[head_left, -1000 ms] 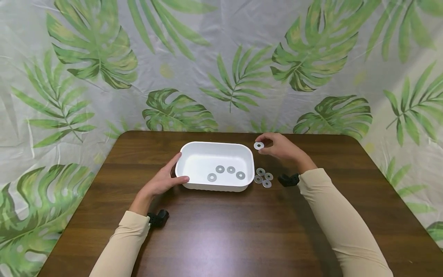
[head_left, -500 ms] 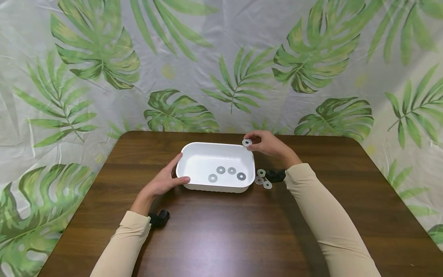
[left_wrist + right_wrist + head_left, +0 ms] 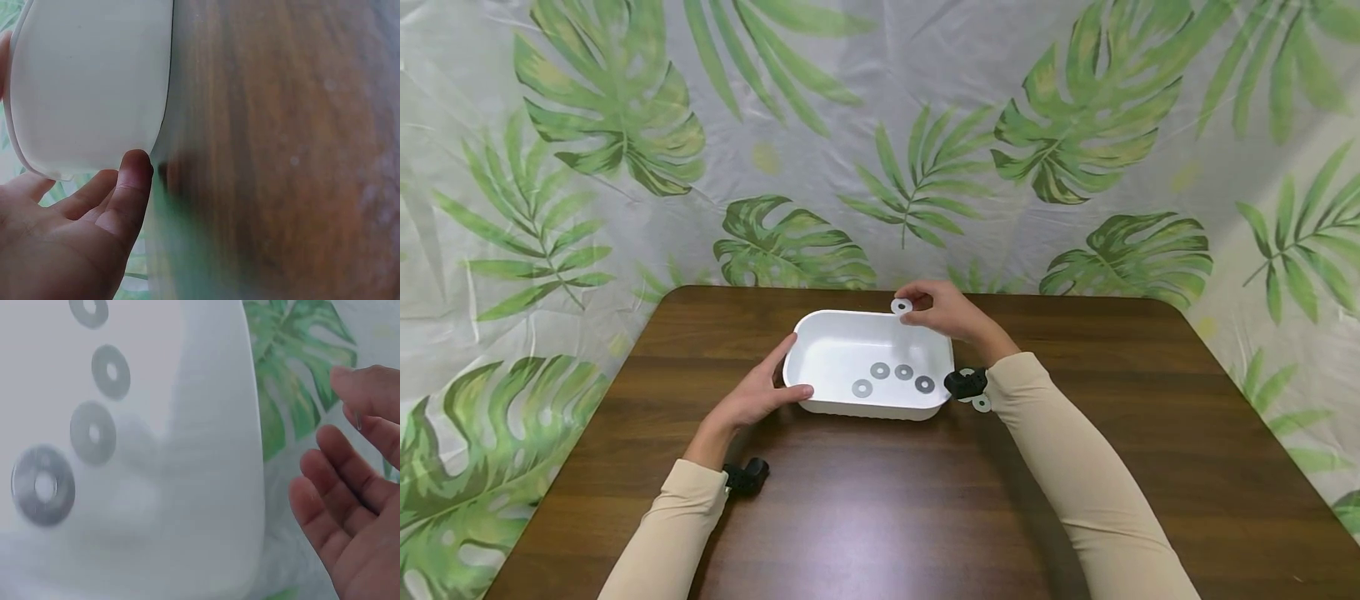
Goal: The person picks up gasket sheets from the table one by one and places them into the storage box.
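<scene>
A white rectangular plastic tub (image 3: 827, 350) with rounded corners stands on the table, several flat metal washers (image 3: 904, 372) lying on its floor. At its left end my left hand (image 3: 752, 392) grips the rim, thumb at the near corner and fingers along the outer side; the left wrist view has the thumb (image 3: 131, 181) on the edge. My right hand (image 3: 951, 312) pinches another washer (image 3: 901, 307) between thumb and fingertips, over the tub's far rim. In the right wrist view that washer (image 3: 358, 420) shows only as a thin edge between the fingers.
More loose washers (image 3: 981, 403) lie on the table just right of the tub, partly hidden by the black wrist camera (image 3: 965, 383). The brown wooden table (image 3: 865, 500) ends at the back against a leaf-print cloth (image 3: 910, 167).
My right hand has moved left with the pinched washer, from beyond the tub's right end to over its far rim. My left hand keeps its grip.
</scene>
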### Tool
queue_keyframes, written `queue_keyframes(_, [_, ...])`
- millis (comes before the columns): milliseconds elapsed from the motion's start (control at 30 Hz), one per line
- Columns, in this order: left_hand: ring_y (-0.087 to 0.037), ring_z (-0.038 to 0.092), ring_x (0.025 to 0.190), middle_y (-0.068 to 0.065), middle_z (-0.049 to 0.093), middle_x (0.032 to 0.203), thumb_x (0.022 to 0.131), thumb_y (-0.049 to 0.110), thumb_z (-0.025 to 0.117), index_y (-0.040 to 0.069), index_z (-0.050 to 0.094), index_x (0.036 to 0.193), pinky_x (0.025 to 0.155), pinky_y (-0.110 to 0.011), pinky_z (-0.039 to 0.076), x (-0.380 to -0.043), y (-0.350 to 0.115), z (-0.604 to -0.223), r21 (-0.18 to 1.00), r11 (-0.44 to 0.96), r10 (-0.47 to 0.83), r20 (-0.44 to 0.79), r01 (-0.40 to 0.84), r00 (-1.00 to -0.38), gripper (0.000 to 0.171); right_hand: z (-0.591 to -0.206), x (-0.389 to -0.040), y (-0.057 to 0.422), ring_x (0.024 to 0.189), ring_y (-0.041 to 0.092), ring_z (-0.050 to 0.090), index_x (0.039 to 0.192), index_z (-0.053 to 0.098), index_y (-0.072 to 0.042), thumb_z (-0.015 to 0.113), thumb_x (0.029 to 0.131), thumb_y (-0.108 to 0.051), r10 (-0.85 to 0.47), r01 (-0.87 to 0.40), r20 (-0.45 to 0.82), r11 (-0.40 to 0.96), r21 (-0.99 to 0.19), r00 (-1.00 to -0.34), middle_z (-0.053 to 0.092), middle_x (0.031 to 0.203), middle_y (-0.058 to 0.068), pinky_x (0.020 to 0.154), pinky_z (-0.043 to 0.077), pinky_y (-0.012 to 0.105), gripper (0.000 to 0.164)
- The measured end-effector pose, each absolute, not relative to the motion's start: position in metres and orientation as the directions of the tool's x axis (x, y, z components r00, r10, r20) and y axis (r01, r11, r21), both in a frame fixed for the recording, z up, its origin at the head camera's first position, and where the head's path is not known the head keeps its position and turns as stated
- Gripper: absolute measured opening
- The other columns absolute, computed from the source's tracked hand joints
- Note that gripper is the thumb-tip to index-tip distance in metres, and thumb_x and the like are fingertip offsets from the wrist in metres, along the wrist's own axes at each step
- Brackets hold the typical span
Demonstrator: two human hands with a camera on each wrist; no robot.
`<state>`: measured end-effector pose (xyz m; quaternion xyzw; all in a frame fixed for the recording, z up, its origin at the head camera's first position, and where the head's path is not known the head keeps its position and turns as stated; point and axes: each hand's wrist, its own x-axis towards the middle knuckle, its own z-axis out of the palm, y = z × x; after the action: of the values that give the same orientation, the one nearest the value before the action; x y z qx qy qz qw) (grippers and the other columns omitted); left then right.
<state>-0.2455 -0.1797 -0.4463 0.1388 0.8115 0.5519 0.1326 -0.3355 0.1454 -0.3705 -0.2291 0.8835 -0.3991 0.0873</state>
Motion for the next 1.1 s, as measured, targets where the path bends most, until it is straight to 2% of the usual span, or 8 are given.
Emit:
queue_keyframes(200, [-0.037, 0.018, 0.153, -0.018, 0.007, 0.168, 0.090, 0.021, 0.073, 0.014, 0.006, 0.162, 0.118, -0.054, 0.022, -0.246, -0.179, -0.446, 0.930, 0.360, 0.376, -0.072, 0.074, -0.924, 0.099, -0.371, -0.333, 0.128, 0.102, 0.024, 0.058, 0.128, 0.063, -0.002, 0.072, 0.089, -0.009, -0.509, -0.379, 0.064, 0.545, -0.748, -0.859, 0.065, 0.120, 0.017, 0.088, 0.046, 0.031, 0.040])
queue_keyframes(433, [-0.037, 0.018, 0.153, -0.019, 0.008, 0.168, 0.089, 0.022, 0.074, 0.014, 0.005, 0.162, 0.118, -0.054, 0.022, -0.247, -0.180, -0.445, 0.927, 0.368, 0.374, -0.078, 0.070, -0.924, 0.100, -0.374, -0.332, 0.108, 0.095, 0.018, 0.057, 0.124, 0.065, -0.005, 0.073, 0.088, -0.009, -0.539, -0.387, 0.065, 0.512, -0.767, -0.840, 0.067, 0.112, 0.013, 0.084, 0.046, 0.028, 0.037])
queue_keyframes(600, [-0.038, 0.020, 0.152, -0.019, 0.008, 0.167, 0.090, 0.021, 0.073, 0.014, 0.004, 0.162, 0.118, -0.053, 0.024, -0.247, -0.180, -0.445, 0.929, 0.364, 0.375, -0.081, 0.067, -0.923, 0.100, -0.373, -0.331, 0.097, 0.101, 0.022, 0.063, 0.125, 0.065, -0.005, 0.072, 0.089, -0.010, -0.566, -0.389, 0.041, 0.510, -0.767, -0.823, 0.067, 0.118, 0.018, 0.088, 0.050, 0.032, 0.037])
queue_keyframes(800, [-0.038, 0.023, 0.151, -0.019, 0.010, 0.167, 0.090, 0.022, 0.073, 0.014, 0.004, 0.162, 0.117, -0.053, 0.026, -0.247, -0.180, -0.444, 0.928, 0.366, 0.376, -0.083, 0.066, -0.923, 0.100, -0.373, -0.331, 0.094, 0.111, 0.028, 0.063, 0.127, 0.063, -0.002, 0.071, 0.091, -0.011, -0.577, -0.374, 0.010, 0.515, -0.771, -0.817, 0.065, 0.124, 0.019, 0.097, 0.050, 0.039, 0.038])
queue_keyframes(1100, [-0.039, 0.026, 0.149, -0.021, 0.012, 0.166, 0.090, 0.020, 0.073, 0.012, 0.004, 0.161, 0.116, -0.053, 0.027, -0.246, -0.180, -0.445, 0.931, 0.357, 0.379, -0.074, 0.072, -0.922, 0.099, -0.376, -0.332, 0.097, 0.112, 0.027, 0.062, 0.129, 0.062, -0.003, 0.070, 0.092, -0.014, -0.589, -0.367, -0.035, 0.547, -0.753, -0.807, 0.064, 0.124, 0.013, 0.095, 0.050, 0.039, 0.039])
